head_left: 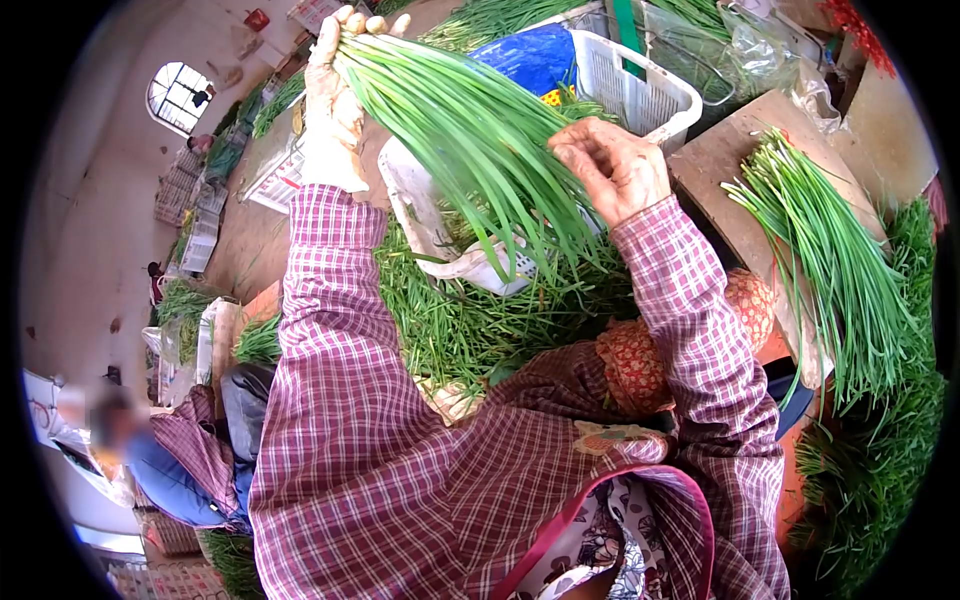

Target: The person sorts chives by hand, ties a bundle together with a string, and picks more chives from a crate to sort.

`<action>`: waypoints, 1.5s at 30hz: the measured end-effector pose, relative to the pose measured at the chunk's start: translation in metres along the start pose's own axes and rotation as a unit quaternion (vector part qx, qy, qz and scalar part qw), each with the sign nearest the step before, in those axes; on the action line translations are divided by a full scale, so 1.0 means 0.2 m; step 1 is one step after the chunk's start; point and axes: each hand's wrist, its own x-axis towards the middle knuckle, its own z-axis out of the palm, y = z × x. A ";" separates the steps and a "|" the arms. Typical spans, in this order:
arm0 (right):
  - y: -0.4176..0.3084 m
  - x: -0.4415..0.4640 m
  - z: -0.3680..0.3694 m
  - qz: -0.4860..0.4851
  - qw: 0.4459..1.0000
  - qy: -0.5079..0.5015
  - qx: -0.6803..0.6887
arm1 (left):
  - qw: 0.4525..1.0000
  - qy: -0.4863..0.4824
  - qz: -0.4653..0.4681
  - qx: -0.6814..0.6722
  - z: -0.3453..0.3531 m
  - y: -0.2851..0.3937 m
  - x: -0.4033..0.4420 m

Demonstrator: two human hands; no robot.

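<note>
My left hand (pixel 335 85), with pale covering near the wrist, is closed around the white stem end of a large bunch of garlic chives (pixel 460 120). The long green leaves fan out down to the right, over a white plastic basket (pixel 410 195). Beside the leaves, my right hand (pixel 615 170) is closed with thumb and fingers pinched together. Whatever is between those fingertips is too small to make out. Loose green leaves (pixel 470 330) lie heaped below the basket, close to my lap.
At right, another chive bunch (pixel 830 250) lies on a wooden board (pixel 710 150). More greens (pixel 890 450) are piled beyond it. A white crate (pixel 640 85) with blue plastic stands at the back. Another person (pixel 190 470) sits at left.
</note>
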 end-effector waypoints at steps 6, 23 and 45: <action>0.00 -0.06 0.08 -0.048 0.989 -0.027 -0.139 | 0.998 -0.011 -0.034 -0.045 0.04 -0.05 -0.01; -0.01 0.04 0.22 0.107 0.990 -0.033 0.084 | 0.998 -0.056 -0.011 -0.038 0.09 -0.14 -0.07; 0.12 -0.04 -0.15 0.071 0.990 -0.069 -0.102 | 0.978 -0.135 -0.028 -0.153 -0.02 -0.07 -0.10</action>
